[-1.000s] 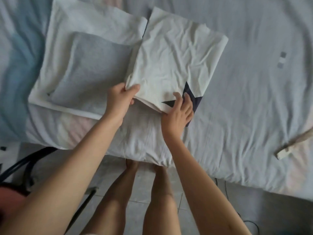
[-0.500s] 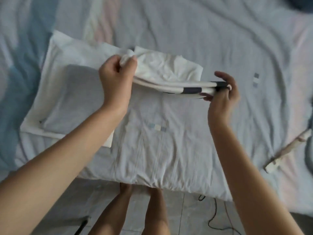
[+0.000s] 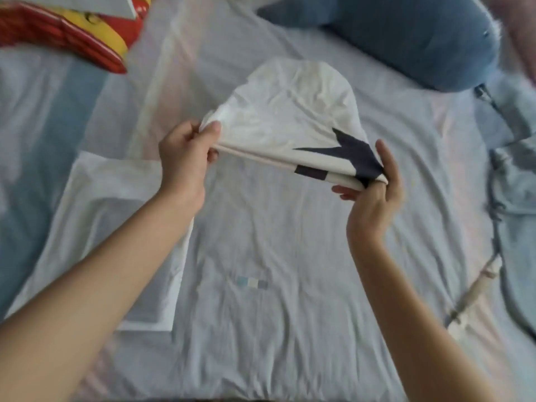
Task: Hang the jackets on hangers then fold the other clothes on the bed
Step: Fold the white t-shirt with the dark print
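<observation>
1. My left hand [image 3: 185,161] pinches the left corner of the folded white shirt [image 3: 290,117] between the thumb and curled fingers.
2. My right hand [image 3: 374,195] grips the opposite corner, at the dark star print, with the fingers closed on the cloth.
3. The shirt is stretched between both hands and held up over the bed [image 3: 261,314], just toward 12 o'clock from the centre. I cannot tell whether its far edge touches the sheet.
4. A folded stack [image 3: 110,184], a grey piece on a white piece, lies flat on the bed at 9 o'clock, partly behind my left forearm.
5. A blue cushion [image 3: 406,33] lies at 1 o'clock.
6. A red and yellow item [image 3: 72,33] lies at 11 o'clock.
7. A crumpled light blue garment [image 3: 516,175] lies at 3 o'clock, with a pale strap [image 3: 475,294] at 4 o'clock.
</observation>
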